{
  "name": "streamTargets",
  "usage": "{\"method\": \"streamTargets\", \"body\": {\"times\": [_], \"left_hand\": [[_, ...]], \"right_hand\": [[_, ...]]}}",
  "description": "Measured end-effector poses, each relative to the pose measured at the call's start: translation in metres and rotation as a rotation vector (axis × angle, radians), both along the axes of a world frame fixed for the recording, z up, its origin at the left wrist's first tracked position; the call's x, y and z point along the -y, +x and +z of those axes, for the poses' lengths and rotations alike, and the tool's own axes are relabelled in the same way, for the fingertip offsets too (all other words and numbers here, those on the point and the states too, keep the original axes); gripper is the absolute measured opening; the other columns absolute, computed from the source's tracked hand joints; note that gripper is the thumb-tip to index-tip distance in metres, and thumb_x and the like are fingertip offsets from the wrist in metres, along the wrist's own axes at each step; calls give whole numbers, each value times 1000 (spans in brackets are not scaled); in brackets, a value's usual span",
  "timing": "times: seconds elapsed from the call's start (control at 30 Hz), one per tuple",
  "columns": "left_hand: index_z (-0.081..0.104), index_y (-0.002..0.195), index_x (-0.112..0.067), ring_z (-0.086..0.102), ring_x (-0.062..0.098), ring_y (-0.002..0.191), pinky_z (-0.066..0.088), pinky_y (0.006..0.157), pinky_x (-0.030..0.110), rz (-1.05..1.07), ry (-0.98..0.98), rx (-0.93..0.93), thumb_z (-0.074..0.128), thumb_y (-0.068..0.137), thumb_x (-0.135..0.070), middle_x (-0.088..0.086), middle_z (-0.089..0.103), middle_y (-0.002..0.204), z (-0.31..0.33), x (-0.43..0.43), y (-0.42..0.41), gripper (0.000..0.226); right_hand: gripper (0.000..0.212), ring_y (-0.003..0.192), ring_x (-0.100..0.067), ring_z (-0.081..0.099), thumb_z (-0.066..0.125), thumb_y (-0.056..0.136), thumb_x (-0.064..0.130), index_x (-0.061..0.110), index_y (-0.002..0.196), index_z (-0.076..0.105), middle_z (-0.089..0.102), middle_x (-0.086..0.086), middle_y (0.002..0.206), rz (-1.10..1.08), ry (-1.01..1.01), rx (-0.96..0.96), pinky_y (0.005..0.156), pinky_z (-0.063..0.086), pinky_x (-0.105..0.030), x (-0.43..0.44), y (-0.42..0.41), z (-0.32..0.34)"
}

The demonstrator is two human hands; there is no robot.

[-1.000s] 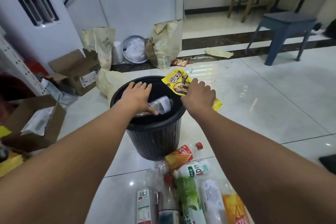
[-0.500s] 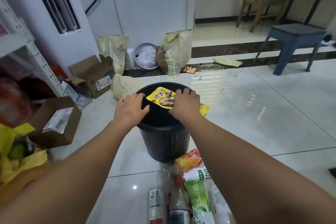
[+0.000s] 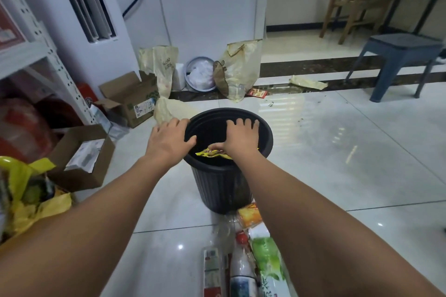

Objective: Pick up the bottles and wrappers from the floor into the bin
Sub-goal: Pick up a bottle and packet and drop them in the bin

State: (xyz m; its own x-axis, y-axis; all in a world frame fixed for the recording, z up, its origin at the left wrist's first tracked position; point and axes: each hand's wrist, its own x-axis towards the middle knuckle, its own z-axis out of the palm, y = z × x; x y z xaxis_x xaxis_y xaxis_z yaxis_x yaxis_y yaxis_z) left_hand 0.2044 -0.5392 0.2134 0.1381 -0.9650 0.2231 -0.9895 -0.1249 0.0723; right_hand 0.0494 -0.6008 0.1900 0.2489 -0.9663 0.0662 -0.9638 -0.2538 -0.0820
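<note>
At the bottom centre of the frame several bottles (image 3: 243, 265) lie on the tiled floor (image 3: 337, 164), their long axes running toward the bin, caps nearest it; their labels are too blurred to read. Above them stands the black bin (image 3: 222, 188). The left hand (image 3: 169, 142) rests over its left rim, fingers loosely spread, holding nothing. The right hand (image 3: 239, 140) is inside the mouth, palm down, pressing a yellow wrapper (image 3: 212, 153) that lies about flat, its print unreadable. Further back, a paper bag (image 3: 166, 67) seems to read "GOOD LUCK".
</note>
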Motion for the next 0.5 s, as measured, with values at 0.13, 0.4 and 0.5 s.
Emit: {"method": "streamTargets", "body": {"times": [0.13, 0.4, 0.5], "left_hand": [[36, 138, -22, 42, 28, 123, 29, 100, 42, 2, 26, -42, 44, 92, -43, 5, 46, 135, -3, -5, -11, 51], [15, 149, -22, 23, 22, 140, 16, 114, 42, -101, 91, -79, 43, 93, -45, 0, 22, 155, 2, -12, -37, 66], [17, 149, -21, 23, 21, 140, 17, 115, 43, -130, 115, -92, 44, 93, -43, 0, 24, 154, 7, -21, -39, 66]], "right_hand": [[70, 134, -31, 35, 41, 89, 62, 19, 143, 35, 44, -11, 142, -2, -82, 106, 114, 17, -49, -12, -9, -1], [64, 138, -26, 31, 43, 93, 46, 21, 149, 25, 33, -6, 152, 8, -46, 238, 116, 14, -45, -50, -30, 7], [62, 138, -24, 31, 45, 93, 42, 22, 149, 26, 33, -4, 152, 25, -41, 233, 117, 16, -43, -63, -41, 12]]}}
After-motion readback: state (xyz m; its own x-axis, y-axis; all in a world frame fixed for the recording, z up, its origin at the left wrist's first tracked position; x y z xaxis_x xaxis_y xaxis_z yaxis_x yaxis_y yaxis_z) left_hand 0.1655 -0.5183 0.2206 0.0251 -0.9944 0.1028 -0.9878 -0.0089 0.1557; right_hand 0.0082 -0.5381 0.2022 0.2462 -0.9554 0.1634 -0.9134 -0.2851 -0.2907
